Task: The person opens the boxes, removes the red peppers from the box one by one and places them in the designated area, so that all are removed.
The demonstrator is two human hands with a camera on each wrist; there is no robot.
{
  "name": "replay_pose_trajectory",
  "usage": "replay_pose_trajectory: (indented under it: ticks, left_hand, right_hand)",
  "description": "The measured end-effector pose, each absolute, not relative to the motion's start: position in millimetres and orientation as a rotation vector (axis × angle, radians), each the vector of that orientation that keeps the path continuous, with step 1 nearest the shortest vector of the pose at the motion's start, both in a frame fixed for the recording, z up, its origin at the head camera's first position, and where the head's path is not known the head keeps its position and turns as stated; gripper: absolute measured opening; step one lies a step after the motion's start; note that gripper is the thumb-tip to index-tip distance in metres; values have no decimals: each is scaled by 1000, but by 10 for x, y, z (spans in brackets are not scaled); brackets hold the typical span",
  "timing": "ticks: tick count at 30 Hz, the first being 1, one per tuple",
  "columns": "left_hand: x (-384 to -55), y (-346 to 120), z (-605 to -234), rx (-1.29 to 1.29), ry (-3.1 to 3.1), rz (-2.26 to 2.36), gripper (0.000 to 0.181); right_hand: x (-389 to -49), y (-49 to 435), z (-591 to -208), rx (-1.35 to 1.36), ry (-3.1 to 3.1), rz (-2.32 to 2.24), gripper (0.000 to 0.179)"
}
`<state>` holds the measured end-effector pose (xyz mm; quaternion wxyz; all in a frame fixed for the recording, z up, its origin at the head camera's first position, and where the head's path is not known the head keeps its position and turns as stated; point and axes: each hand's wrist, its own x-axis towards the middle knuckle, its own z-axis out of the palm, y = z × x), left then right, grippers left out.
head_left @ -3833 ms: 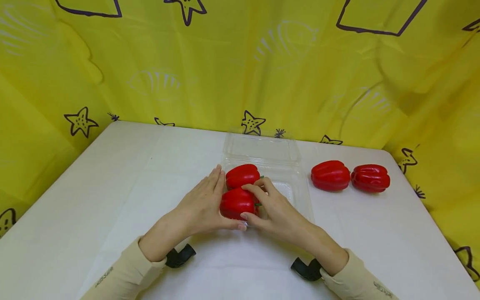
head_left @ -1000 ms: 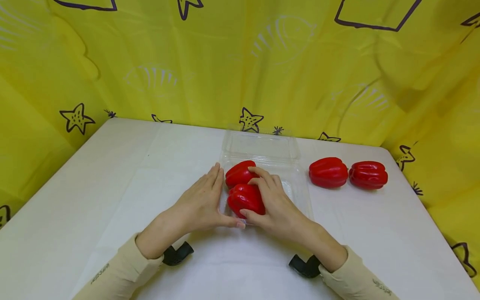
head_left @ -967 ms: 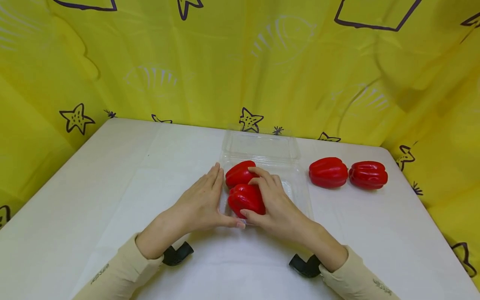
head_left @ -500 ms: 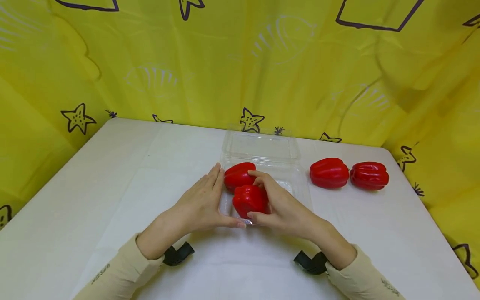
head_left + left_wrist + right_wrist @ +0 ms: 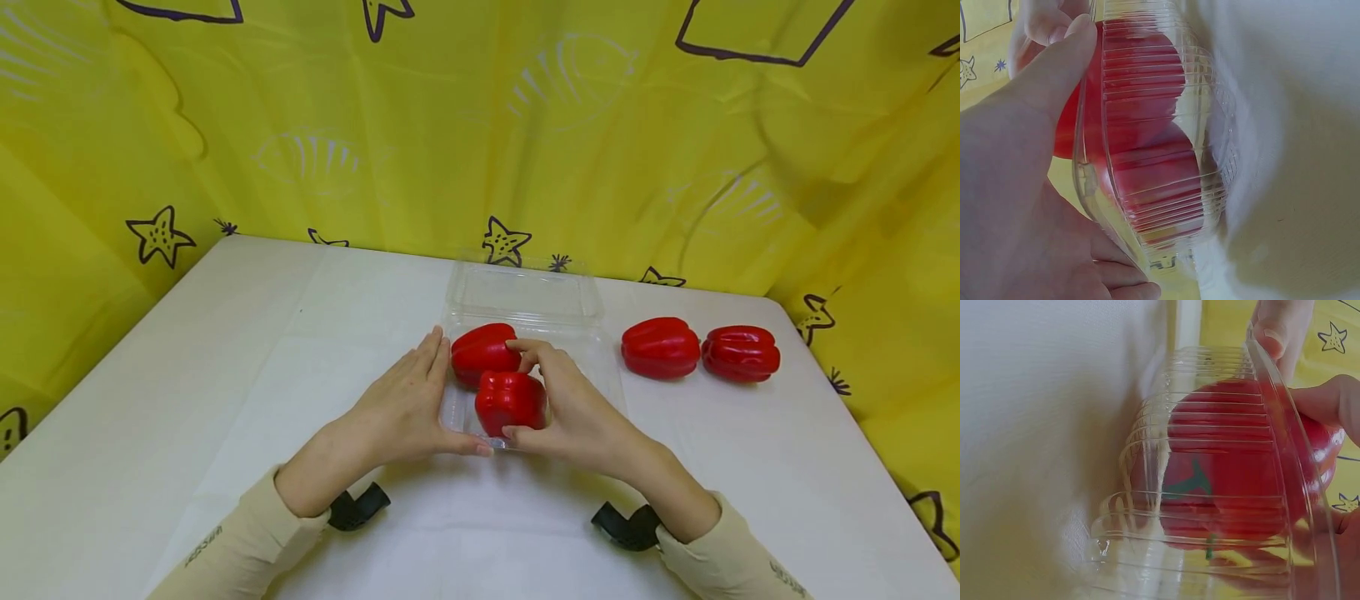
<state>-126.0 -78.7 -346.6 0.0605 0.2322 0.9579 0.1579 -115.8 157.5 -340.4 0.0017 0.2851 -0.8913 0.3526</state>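
A clear plastic clamshell container (image 5: 609, 375) lies with its lid folded back, holding two red bell peppers. My right hand (image 5: 577, 408) grips the front bell pepper (image 5: 512, 404), thumb on its near side and fingers over its right end. Its lobed end faces up and left. Behind it lies the second bell pepper (image 5: 483, 354), with my right index fingertip at its right end. My left hand (image 5: 397, 404) rests along the container's left side, fingers straight, thumb across the front edge. Through the ribbed wall, the right wrist view shows a green stem (image 5: 1194, 481) against the red.
Two more red bell peppers, one nearer (image 5: 660, 348) and one farther right (image 5: 741, 354), lie right of the container. The opened lid (image 5: 522, 292) reaches toward the yellow curtain (image 5: 420, 142) behind the white table (image 5: 300, 333). Black curved pieces (image 5: 630, 527) sit under both wrists.
In my right hand the front bell pepper has turned, its lobed end coming up and its stem going out of the head view, and it has shifted right. My left hand stays put.
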Motion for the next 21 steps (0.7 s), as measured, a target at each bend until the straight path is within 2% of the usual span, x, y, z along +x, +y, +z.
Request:
replay_pose_trajectory:
  ticks: [4,11,21]
  left_hand:
    - [-1259,-778,-3460,694,2897,484,131]
    - [-1256,-769,-3453,670,2884,498,132]
    - [-1252,-772,-3458,676,2887,502,132]
  right_hand:
    - [-1167,1600,-3404,928,-2795,1137,84]
    - [-1218,1678,-3384,969,-2812,1311,60]
    - [-1245,1760,-3343,959,-2855,1445,58]
